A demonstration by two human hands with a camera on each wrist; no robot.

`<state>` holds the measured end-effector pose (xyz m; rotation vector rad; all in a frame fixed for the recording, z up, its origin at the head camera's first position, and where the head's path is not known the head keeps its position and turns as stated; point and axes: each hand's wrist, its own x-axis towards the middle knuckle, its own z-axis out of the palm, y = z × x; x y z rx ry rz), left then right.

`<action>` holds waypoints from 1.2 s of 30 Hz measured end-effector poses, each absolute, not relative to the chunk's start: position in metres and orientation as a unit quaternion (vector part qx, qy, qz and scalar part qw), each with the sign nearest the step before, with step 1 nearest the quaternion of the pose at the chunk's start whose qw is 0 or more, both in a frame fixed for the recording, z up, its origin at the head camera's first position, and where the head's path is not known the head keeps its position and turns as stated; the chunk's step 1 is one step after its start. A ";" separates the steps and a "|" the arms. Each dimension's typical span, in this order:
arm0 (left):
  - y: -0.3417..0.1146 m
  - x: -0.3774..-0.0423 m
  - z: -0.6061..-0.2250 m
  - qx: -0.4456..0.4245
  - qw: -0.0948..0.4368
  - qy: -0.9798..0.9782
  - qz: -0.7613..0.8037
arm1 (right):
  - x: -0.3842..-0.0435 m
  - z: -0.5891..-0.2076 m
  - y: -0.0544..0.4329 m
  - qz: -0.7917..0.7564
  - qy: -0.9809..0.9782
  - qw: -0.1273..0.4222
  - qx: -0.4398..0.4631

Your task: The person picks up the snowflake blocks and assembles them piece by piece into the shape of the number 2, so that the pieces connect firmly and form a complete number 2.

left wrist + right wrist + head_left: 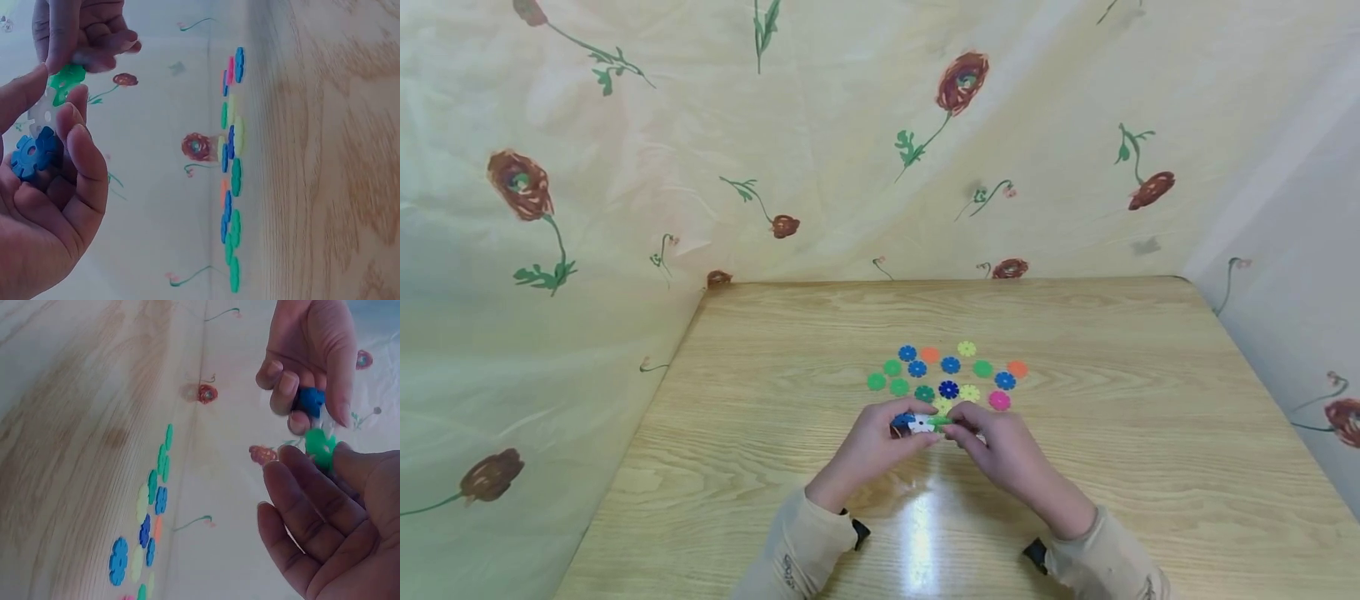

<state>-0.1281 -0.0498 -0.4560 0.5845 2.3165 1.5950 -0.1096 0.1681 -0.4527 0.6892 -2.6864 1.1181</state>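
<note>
From my seat, the thing to watch is the little row of discs (921, 424), held between both hands just below the middle of the head frame. Long axis runs roughly left to right there: blue disc (31, 153) at the left end, white disc (42, 114) in the middle, green disc (67, 82) pointing right, straight at the right hand (1000, 437).

Neither hand has to reach, they're both touching it. The left hand (880, 433) is the nearer to most of it, thumb and curled fingers round the blue and white; the right just pinches the green end between thumb and fingertip. My read is that the right hand's line against that axis is what counts. In the left wrist view the green end aims toward the top. Can't tell how deep the slots sit, tbh.
</note>
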 end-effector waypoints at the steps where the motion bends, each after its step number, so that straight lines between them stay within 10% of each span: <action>1: -0.051 -0.128 -0.457 0.196 0.133 0.799 0.553 | -0.111 -0.454 0.170 0.367 -0.900 0.073 0.222; 36: -0.060 -0.131 -0.457 0.158 0.134 0.765 0.610 | -0.145 -0.492 0.205 0.247 -0.958 -0.110 0.094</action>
